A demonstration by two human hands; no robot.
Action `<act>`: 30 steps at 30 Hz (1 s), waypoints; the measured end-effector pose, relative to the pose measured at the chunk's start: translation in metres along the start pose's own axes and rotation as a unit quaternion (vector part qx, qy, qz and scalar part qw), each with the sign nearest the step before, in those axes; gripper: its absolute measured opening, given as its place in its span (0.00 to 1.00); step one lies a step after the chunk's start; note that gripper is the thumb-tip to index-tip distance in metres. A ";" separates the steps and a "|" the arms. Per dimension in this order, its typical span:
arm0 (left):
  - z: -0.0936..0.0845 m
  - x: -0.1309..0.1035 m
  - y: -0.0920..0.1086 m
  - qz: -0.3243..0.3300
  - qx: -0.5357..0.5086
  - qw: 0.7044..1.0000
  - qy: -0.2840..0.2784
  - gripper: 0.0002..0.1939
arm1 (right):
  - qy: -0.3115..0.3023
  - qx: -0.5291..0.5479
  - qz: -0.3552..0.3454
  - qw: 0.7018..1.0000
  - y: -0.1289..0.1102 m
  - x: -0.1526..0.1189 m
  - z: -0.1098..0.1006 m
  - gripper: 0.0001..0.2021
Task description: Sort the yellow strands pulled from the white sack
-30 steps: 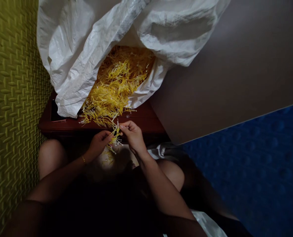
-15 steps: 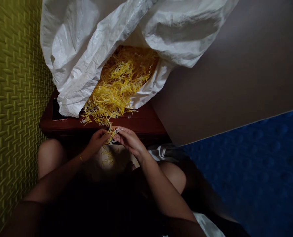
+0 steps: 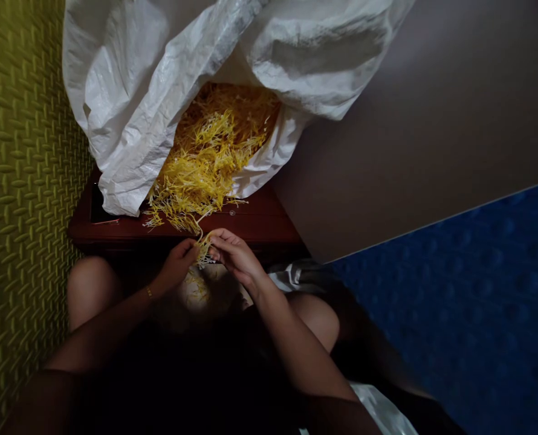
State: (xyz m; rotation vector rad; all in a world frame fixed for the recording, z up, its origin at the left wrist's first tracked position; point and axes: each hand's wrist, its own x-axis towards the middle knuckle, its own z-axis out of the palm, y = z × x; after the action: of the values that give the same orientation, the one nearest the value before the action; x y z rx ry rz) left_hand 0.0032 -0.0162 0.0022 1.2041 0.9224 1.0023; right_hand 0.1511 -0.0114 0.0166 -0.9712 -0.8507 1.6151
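Between my two hands is a small cluster of thin yellow strands with white tips [image 3: 204, 252]; their exact kind I cannot make out. My left hand [image 3: 178, 261] pinches the cluster from the left side. Across from it, my right hand [image 3: 236, 257] has its thumb and forefinger pinched at the cluster's right side, with the other fingers curled. One pale strand rises from the cluster toward a large heap of the same yellow strands [image 3: 205, 166]. This heap spills from the mouth of a white woven sack [image 3: 133, 96] onto a dark red, leather-like surface [image 3: 269, 225].
A dark phone [image 3: 102, 208] lies at the left, partly under the sack. Yellow textured matting [image 3: 24, 181] runs along the left, blue matting [image 3: 454, 272] at lower right. A large grey-brown panel [image 3: 409, 133] stands to the right. Loose strands [image 3: 197, 289] lie below my hands.
The view has shifted slightly, so the sack and heap appear further left. My right fingers have closed in more tightly at the cluster; my left hand keeps its pinch.
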 end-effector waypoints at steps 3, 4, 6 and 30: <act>0.003 0.000 -0.001 -0.001 -0.015 1.000 0.002 0.12 | 0.020 0.031 -0.011 0.999 0.001 0.003 0.000 0.10; 0.004 0.000 -0.002 -0.004 -0.025 1.000 0.006 0.13 | 0.028 0.033 -0.014 0.999 0.002 0.005 0.000 0.10; 0.005 0.001 -0.004 -0.011 -0.043 0.999 0.012 0.13 | 0.047 0.029 -0.029 0.998 0.003 0.007 0.002 0.11; 0.002 0.005 -0.009 0.016 0.084 0.996 -0.014 0.14 | 0.043 -0.056 -0.045 0.996 0.006 0.015 0.001 0.11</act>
State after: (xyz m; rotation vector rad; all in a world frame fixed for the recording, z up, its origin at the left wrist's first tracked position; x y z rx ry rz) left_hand 0.0074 -0.0129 -0.0066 1.3745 0.9837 0.9450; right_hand 0.1451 0.0014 0.0089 -1.0584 -0.9207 1.4501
